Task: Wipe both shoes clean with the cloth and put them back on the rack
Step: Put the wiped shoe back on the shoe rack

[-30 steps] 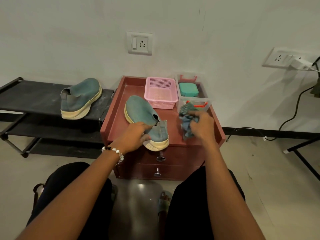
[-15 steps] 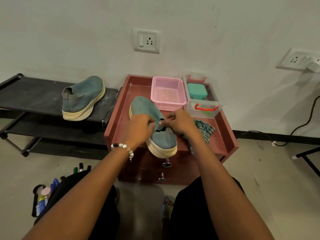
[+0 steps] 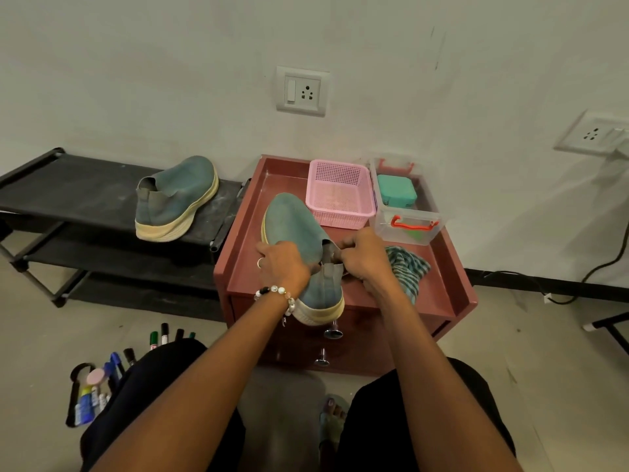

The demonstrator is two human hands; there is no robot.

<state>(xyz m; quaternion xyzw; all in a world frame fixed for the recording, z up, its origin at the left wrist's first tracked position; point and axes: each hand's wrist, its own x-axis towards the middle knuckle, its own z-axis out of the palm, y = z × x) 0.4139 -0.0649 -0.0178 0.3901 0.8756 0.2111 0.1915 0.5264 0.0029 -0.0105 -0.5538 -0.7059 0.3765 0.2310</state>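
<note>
Left of the red drawer cabinet (image 3: 456, 294), one teal slip-on shoe (image 3: 177, 199) rests on the black shoe rack (image 3: 68, 192). On the cabinet's top lies the second teal shoe (image 3: 292, 226); the left hand (image 3: 284, 264) grips its side, the right hand (image 3: 362, 255) pinches its collar. Just right of that hand lies the striped cloth (image 3: 408, 267), released.

Home room: shoe rack (image 3: 102, 195), wall socket (image 3: 302, 92), small drawer cabinet (image 3: 343, 301).
</note>
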